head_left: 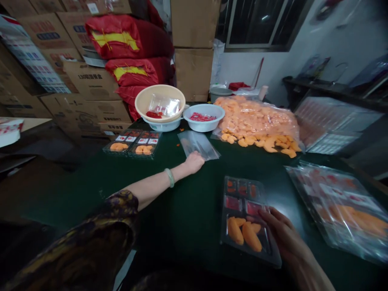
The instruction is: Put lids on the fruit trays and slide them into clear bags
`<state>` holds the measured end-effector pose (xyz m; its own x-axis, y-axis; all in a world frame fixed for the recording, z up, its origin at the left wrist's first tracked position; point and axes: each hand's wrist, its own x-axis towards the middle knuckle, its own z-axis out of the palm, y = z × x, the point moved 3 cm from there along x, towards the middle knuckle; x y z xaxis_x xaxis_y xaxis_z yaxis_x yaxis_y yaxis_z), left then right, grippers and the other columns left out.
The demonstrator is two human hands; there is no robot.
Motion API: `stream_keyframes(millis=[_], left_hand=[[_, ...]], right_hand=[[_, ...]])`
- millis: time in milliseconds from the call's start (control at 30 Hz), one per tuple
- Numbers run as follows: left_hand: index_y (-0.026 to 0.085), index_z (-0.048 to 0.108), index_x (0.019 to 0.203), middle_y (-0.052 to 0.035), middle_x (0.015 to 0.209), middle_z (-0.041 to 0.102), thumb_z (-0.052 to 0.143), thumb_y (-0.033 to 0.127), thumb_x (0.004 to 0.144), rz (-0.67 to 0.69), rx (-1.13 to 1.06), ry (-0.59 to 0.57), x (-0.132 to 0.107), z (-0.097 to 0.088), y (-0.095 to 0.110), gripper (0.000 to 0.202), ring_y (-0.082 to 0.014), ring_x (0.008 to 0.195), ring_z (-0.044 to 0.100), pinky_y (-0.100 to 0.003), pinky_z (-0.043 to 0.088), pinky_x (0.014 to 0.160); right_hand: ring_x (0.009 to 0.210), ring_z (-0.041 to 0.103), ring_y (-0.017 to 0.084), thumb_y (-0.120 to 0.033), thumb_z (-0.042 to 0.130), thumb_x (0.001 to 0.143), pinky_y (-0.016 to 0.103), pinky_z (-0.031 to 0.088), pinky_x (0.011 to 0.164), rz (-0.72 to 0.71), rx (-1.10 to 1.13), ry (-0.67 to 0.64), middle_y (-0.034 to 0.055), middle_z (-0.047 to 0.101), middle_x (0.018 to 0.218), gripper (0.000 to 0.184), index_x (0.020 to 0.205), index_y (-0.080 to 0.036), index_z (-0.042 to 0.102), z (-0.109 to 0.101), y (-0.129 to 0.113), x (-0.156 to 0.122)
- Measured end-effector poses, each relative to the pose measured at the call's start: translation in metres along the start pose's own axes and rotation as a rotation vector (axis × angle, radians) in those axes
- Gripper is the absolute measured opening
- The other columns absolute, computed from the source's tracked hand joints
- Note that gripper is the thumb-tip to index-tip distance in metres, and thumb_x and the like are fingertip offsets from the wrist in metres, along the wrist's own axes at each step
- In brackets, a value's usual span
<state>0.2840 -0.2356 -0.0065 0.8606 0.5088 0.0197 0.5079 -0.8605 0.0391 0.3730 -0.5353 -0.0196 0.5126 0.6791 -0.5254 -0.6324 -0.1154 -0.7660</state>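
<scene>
On a dark green work table (188, 214), two bare hands are seen reaching forward among food packaging. The left hand (194, 162), with a pale green bangle (170, 178) on its wrist and a dark brown-and-gold patterned sleeve (91, 238) above it, is placed at the near edge of a clear plastic bag (198, 144); its fingers are curled down, but whether the bag is gripped cannot be told. The right hand (286, 238) is blurred, and its spread fingers (273, 216) are laid over the right edge of a black compartment tray (244, 214), though no firm grip can be confirmed. Orange pieces and red packets are held in that tray.

Two filled trays (131, 143) are set beyond the hands. A beige bowl of clear sachets (160, 103) and a white bowl of red strips (203, 117) are placed nearby, beside a large bag of orange pieces (256, 121). Sealed packs (339, 210) lie at right. Printing on cardboard cartons (91, 81) and red sacks (127, 36) is too blurred to be read.
</scene>
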Motion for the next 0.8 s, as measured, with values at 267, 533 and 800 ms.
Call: stream_keyframes(millis=[267, 533, 800], left_hand=[[0.01, 0.064, 0.07, -0.0023, 0.067, 0.061, 0.059, 0.036, 0.079, -0.07, -0.247, -0.056, 0.026, -0.01, -0.034, 0.028, -0.0143, 0.067, 0.056, -0.027, 0.044, 0.063], [0.013, 0.068, 0.065, 0.0011, 0.054, 0.058, 0.056, 0.026, 0.076, -0.008, -0.468, -0.155, 0.025, -0.012, -0.048, 0.021, -0.0086, 0.051, 0.049, -0.019, 0.037, 0.051], [0.01, 0.062, 0.063, -0.0037, 0.061, 0.059, 0.053, 0.021, 0.077, -0.025, -0.249, 0.025, 0.027, -0.011, -0.031, 0.021, -0.0154, 0.066, 0.054, -0.025, 0.038, 0.061]], right_hand=[[0.067, 0.069, 0.022, -0.026, 0.08, 0.061, 0.024, 0.053, 0.052, 0.045, 0.009, -0.049, 0.0023, 0.07, 0.068, 0.04, 0.086, -0.022, 0.049, 0.005, 0.001, 0.006], [0.072, 0.069, 0.023, -0.028, 0.078, 0.064, 0.026, 0.052, 0.054, 0.057, -0.029, -0.088, 0.0033, 0.071, 0.074, 0.039, 0.091, -0.022, 0.05, 0.005, 0.001, 0.006], [0.064, 0.068, 0.02, -0.029, 0.076, 0.066, 0.026, 0.051, 0.054, 0.078, 0.019, -0.146, 0.0022, 0.069, 0.07, 0.034, 0.09, -0.022, 0.052, 0.007, 0.001, 0.004]])
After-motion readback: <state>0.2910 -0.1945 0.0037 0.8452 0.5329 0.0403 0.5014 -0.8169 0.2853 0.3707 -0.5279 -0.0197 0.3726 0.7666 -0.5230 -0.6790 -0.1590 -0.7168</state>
